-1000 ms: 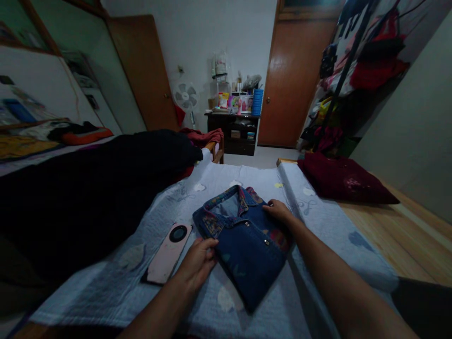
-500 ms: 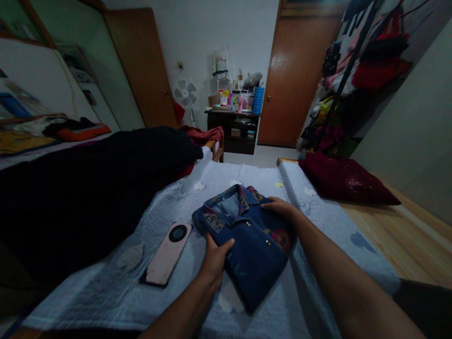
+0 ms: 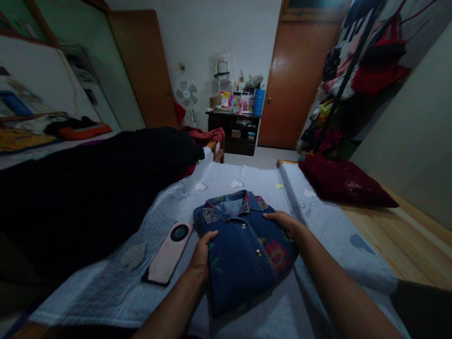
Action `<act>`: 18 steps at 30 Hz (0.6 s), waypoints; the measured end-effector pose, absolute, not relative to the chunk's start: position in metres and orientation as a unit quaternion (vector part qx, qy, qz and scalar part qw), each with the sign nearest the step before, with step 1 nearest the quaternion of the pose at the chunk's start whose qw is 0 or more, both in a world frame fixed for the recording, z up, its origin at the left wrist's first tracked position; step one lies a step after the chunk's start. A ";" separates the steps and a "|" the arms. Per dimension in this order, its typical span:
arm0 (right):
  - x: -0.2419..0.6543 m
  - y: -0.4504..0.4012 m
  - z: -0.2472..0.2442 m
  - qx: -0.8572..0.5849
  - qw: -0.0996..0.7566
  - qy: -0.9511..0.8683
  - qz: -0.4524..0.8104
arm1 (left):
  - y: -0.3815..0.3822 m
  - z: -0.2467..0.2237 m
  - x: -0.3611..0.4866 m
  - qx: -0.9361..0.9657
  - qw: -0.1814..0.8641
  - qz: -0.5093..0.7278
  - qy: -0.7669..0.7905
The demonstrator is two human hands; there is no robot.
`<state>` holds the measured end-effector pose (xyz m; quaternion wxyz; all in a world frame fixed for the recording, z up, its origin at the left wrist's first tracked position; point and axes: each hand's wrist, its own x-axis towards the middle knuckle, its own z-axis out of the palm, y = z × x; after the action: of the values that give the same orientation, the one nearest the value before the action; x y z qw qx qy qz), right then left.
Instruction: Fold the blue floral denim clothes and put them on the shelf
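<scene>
A folded blue denim shirt (image 3: 236, 263) with a patterned collar, metal buttons and a red flower print lies on the light blue bed sheet (image 3: 261, 183). Its collar points away from me. My left hand (image 3: 202, 252) grips the shirt's left edge, thumb on top and fingers hidden beneath or behind the cloth. On the opposite edge my right hand (image 3: 284, 223) holds the shirt near the shoulder, thumb on top, with its other fingers mostly hidden. Just left of the shirt rests a pink phone (image 3: 167, 259) with a round black camera ring.
Dark cloth (image 3: 102, 188) is heaped along the left of the bed. A maroon cushion (image 3: 346, 181) sits at the right on a wooden surface (image 3: 363, 226). Farther back stand a white fan (image 3: 187, 94), a dark cabinet (image 3: 231, 134) and hanging clothes (image 3: 332, 108).
The shirt has turned a little, its lower corner swinging left so that it sits straighter before me. Both hands have stayed on its edges, the left moving slightly left.
</scene>
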<state>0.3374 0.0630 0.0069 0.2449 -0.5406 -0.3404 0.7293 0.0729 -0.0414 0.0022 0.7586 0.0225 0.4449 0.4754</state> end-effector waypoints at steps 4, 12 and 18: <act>0.338 0.027 0.001 -0.515 0.266 -0.323 0.749 | -0.051 0.000 0.060 0.021 0.754 0.476 0.453; 0.339 0.020 0.001 -0.502 0.307 -0.350 0.729 | -0.027 0.003 0.042 0.029 0.684 0.584 0.436; 0.325 0.061 0.002 -0.558 0.355 -0.320 0.679 | 0.017 0.007 0.023 0.055 0.699 0.560 0.440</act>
<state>0.3246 0.0609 0.0023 0.3549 -0.5575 -0.3198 0.6789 0.0233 0.0172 0.0069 0.6992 0.0549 0.4404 0.5604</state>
